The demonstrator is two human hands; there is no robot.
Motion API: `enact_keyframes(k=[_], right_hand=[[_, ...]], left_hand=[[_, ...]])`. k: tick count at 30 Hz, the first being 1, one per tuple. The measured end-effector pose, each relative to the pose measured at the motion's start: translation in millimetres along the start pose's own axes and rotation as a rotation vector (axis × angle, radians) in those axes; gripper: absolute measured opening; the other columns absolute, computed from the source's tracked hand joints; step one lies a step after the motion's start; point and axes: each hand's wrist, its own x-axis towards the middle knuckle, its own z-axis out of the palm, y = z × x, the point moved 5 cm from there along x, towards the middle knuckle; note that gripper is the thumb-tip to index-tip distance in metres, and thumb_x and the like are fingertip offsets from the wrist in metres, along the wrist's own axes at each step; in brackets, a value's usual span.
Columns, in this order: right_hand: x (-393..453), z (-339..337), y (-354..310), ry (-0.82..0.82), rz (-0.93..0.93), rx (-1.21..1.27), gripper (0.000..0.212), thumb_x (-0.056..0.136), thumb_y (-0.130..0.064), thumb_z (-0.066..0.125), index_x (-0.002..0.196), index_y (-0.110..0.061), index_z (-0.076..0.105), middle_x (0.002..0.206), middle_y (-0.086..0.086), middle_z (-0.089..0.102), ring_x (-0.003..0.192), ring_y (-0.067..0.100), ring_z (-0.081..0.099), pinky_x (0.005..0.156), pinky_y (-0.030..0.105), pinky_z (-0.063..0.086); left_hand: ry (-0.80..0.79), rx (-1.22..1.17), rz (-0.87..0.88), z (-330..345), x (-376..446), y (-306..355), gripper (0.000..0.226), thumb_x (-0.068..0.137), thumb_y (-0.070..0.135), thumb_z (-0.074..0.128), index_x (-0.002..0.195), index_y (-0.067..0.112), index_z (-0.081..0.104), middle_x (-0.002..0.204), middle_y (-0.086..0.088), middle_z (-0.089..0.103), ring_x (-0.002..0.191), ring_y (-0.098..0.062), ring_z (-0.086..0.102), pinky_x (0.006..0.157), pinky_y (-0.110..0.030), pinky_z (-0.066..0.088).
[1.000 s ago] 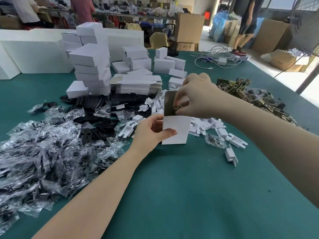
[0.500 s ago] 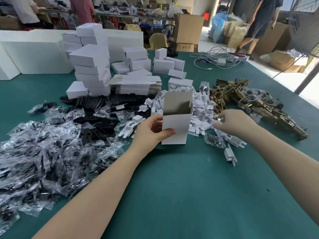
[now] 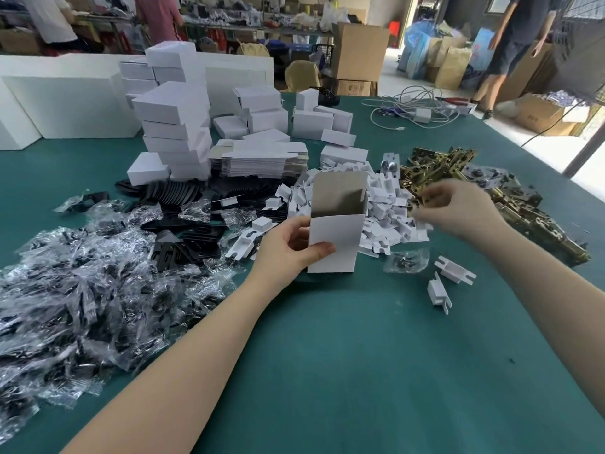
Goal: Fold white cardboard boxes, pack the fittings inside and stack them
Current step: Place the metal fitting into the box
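Fingers (image 3: 319, 249) of the left hand (image 3: 288, 253) grasp an upright white box (image 3: 335, 239), its top flap open, standing on the green counter (image 3: 360, 355) near the middle. Right of it, the blurred right hand (image 3: 458, 211) hovers between the brass fittings (image 3: 523, 208) and the pile of white inserts (image 3: 383, 204); whether its curled fingers grasp anything I cannot tell. Finished boxes (image 3: 176, 126) are stacked far left.

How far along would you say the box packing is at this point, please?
Done: closed white boxes are stacked at the back. In hand: the left hand holds an open box upright while the right hand, blurred, is over the white inserts. Left: a stack of flat blanks, brass fittings, bagged parts.
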Motion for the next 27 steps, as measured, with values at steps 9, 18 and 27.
enact_keyframes(k=[9,18,27], right_hand=[[-50.4,-4.4,-113.8,-0.138,-0.507,0.622,0.041,0.080,-0.006,0.076,0.115,-0.021,0.061,0.106,0.007,0.069,0.094,0.014,0.070,0.089,0.025,0.056],[-48.6,6.2,-107.5,0.003,-0.713,0.051,0.025,0.089,-0.007,0.070,0.112,-0.016,0.069,0.099,-0.012,0.065,0.089,-0.003,0.057,0.086,0.010,0.044],[-59.4,26.9,-97.1,0.114,-0.595,-0.222,0.017,0.090,-0.015,0.060,0.100,-0.012,0.072,0.115,0.010,0.056,0.104,0.036,0.055,0.085,0.052,0.046]], left_hand=[[0.010,0.008,-0.022,-1.1,-0.9,0.0,0.033,0.071,0.028,0.082,0.098,0.045,0.070,0.100,0.003,0.076,0.094,-0.017,0.072,0.084,-0.036,0.059],[0.012,-0.003,-0.033,-0.1,-0.7,0.5,0.031,0.071,0.024,0.081,0.096,0.039,0.071,0.099,0.000,0.076,0.094,-0.023,0.071,0.086,-0.043,0.057],[0.013,0.000,-0.027,0.3,-0.9,0.2,0.031,0.073,0.025,0.080,0.100,0.034,0.070,0.100,-0.001,0.076,0.095,-0.022,0.071,0.086,-0.044,0.056]])
